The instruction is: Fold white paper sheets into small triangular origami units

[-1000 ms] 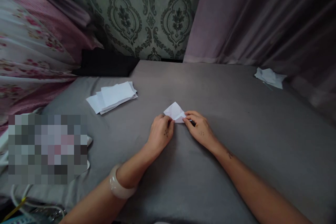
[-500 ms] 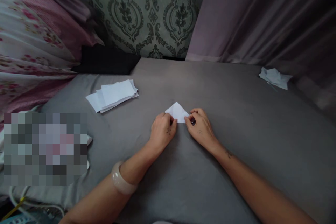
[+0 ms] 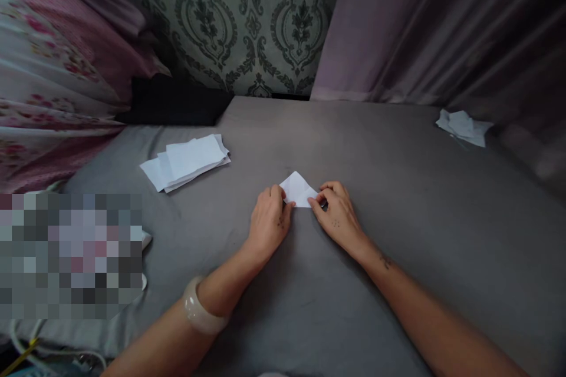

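Observation:
A small white sheet of paper (image 3: 299,188), folded to a peak at its far side, lies on the grey cloth surface (image 3: 354,318) between my hands. My left hand (image 3: 269,218) pinches its left corner between thumb and fingers. On the opposite side, my right hand (image 3: 336,212) grips the right corner, thumb on top and fingers curled around. The paper's two lower corners are partly hidden by my fingertips. A pale bangle (image 3: 201,306) circles my left forearm.
Loosely stacked white paper sheets (image 3: 190,159) lie to the left, with a folded black cloth (image 3: 177,103) behind them. Some crumpled or folded white paper (image 3: 462,126) rests at the far right. Curtains (image 3: 375,23) and a patterned wall (image 3: 252,17) border the back. White cables (image 3: 66,349) run at lower left.
My left hand has shifted slightly left along the paper's edge, its fingers a little straighter. My right hand keeps its hold almost unmoved. The view has drifted a little.

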The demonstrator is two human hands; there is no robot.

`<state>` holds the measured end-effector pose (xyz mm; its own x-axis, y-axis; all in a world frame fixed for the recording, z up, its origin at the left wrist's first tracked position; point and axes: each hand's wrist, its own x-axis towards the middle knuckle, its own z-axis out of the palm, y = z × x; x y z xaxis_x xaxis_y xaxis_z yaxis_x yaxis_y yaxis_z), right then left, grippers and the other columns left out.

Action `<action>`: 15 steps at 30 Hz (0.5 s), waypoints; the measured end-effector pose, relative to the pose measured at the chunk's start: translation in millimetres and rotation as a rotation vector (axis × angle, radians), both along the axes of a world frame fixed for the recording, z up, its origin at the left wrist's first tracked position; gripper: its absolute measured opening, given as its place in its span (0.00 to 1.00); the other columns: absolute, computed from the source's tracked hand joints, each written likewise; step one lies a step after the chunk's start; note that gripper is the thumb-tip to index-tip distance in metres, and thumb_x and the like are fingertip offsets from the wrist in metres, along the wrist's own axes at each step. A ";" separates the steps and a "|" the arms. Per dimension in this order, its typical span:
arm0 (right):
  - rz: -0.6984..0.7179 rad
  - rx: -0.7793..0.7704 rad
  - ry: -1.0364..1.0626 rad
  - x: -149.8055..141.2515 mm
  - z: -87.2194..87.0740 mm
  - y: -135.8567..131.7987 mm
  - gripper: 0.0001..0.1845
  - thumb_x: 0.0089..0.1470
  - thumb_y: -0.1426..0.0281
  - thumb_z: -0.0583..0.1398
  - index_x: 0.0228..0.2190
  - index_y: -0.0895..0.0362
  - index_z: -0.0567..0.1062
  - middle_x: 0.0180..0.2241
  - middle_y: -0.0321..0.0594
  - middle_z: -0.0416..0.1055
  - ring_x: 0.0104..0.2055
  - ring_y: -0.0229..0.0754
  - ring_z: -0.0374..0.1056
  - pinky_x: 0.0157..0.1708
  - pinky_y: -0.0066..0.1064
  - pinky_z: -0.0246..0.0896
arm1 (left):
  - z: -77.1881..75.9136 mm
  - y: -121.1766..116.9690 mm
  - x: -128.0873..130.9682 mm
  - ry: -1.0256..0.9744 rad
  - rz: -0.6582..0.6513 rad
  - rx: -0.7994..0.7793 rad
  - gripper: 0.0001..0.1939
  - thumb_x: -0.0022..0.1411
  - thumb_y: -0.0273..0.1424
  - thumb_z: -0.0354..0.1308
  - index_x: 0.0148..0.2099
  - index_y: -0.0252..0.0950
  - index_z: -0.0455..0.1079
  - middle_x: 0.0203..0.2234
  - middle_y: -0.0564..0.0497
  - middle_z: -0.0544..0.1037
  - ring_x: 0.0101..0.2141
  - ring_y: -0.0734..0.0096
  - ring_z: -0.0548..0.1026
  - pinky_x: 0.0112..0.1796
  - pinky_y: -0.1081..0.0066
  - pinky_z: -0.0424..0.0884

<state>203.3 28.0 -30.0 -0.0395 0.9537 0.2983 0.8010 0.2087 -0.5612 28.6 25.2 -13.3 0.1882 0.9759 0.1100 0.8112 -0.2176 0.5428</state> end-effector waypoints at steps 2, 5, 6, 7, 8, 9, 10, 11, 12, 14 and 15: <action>0.008 -0.003 -0.007 2.8 0.2 -0.8 0.07 0.54 0.67 0.60 0.26 0.56 0.69 0.40 0.47 0.66 0.44 0.50 0.64 0.44 0.44 0.62 | -1.6 2.0 -2.2 0.010 0.019 0.065 0.15 0.62 0.32 0.53 0.50 0.32 0.62 0.41 0.41 0.67 0.41 0.59 0.66 0.42 0.59 0.66; 0.031 0.000 0.004 6.1 1.6 -1.2 0.03 0.54 0.69 0.59 0.29 0.55 0.70 0.39 0.45 0.66 0.42 0.48 0.64 0.43 0.42 0.63 | -5.9 9.2 -7.0 -0.006 0.006 0.118 0.28 0.58 0.32 0.58 0.59 0.33 0.56 0.49 0.37 0.64 0.47 0.54 0.64 0.46 0.55 0.64; 0.046 0.003 0.004 6.4 2.6 -1.4 0.02 0.55 0.70 0.58 0.31 0.55 0.70 0.39 0.45 0.66 0.41 0.47 0.64 0.42 0.42 0.63 | -7.5 12.2 -8.6 -0.021 -0.016 0.109 0.31 0.58 0.33 0.59 0.60 0.33 0.54 0.49 0.38 0.64 0.47 0.54 0.64 0.47 0.55 0.64; 0.067 0.010 -0.004 6.1 4.0 -1.9 0.02 0.56 0.71 0.58 0.34 0.55 0.71 0.39 0.45 0.66 0.41 0.47 0.64 0.42 0.41 0.63 | -8.9 15.0 -9.9 -0.040 -0.037 0.092 0.32 0.57 0.32 0.59 0.61 0.34 0.53 0.48 0.39 0.66 0.46 0.55 0.65 0.47 0.55 0.64; 0.096 0.018 -0.020 5.2 5.7 -2.7 0.05 0.56 0.72 0.57 0.36 0.55 0.72 0.39 0.45 0.67 0.41 0.47 0.63 0.43 0.41 0.63 | -10.1 17.6 -10.8 -0.064 -0.053 0.074 0.32 0.57 0.32 0.59 0.61 0.34 0.53 0.46 0.40 0.68 0.45 0.56 0.66 0.46 0.56 0.64; 0.133 0.025 -0.045 3.7 7.6 -4.1 0.07 0.57 0.74 0.55 0.38 0.55 0.72 0.39 0.45 0.67 0.42 0.47 0.63 0.43 0.41 0.63 | -10.8 19.7 -11.3 -0.092 -0.062 0.057 0.33 0.56 0.32 0.60 0.61 0.34 0.54 0.45 0.41 0.69 0.44 0.57 0.67 0.45 0.57 0.65; 0.173 0.031 -0.075 1.6 9.7 -6.1 0.10 0.58 0.76 0.54 0.39 0.55 0.73 0.39 0.45 0.68 0.42 0.47 0.63 0.43 0.41 0.63 | -11.0 21.2 -11.3 -0.122 -0.063 0.040 0.33 0.56 0.31 0.60 0.61 0.34 0.54 0.44 0.41 0.71 0.42 0.58 0.68 0.44 0.58 0.66; 0.210 0.034 -0.108 -0.8 11.8 -8.7 0.13 0.58 0.78 0.52 0.40 0.54 0.73 0.39 0.45 0.68 0.42 0.47 0.63 0.44 0.41 0.63 | -10.7 22.1 -10.8 -0.154 -0.064 0.021 0.33 0.56 0.30 0.60 0.61 0.35 0.54 0.42 0.43 0.72 0.40 0.61 0.70 0.42 0.60 0.67; 0.240 0.032 -0.140 -3.6 13.9 -12.0 0.16 0.58 0.79 0.51 0.41 0.54 0.73 0.39 0.45 0.69 0.42 0.47 0.63 0.44 0.41 0.63 | -9.8 22.4 -10.0 -0.182 -0.072 -0.002 0.32 0.56 0.30 0.59 0.62 0.36 0.54 0.40 0.45 0.73 0.38 0.63 0.70 0.40 0.63 0.68; 0.262 0.023 -0.187 -9.8 17.9 -20.0 0.18 0.58 0.81 0.49 0.42 0.54 0.74 0.40 0.46 0.69 0.42 0.47 0.64 0.44 0.42 0.64 | -6.7 21.4 -7.5 -0.222 -0.094 -0.047 0.32 0.56 0.28 0.58 0.62 0.37 0.56 0.34 0.49 0.74 0.32 0.68 0.71 0.37 0.67 0.68; 0.259 0.016 -0.203 -13.1 19.7 -24.3 0.18 0.58 0.80 0.49 0.43 0.54 0.73 0.41 0.46 0.69 0.43 0.48 0.64 0.44 0.42 0.65 | -4.6 20.4 -6.1 -0.237 -0.103 -0.061 0.31 0.56 0.27 0.57 0.62 0.38 0.57 0.31 0.51 0.74 0.30 0.70 0.70 0.36 0.69 0.67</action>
<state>190.2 3.7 -10.3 -0.3405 0.8993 0.2743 0.8153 0.4277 -0.3902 22.5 45.6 -17.9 0.2628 0.9592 0.1040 0.6350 -0.2531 0.7299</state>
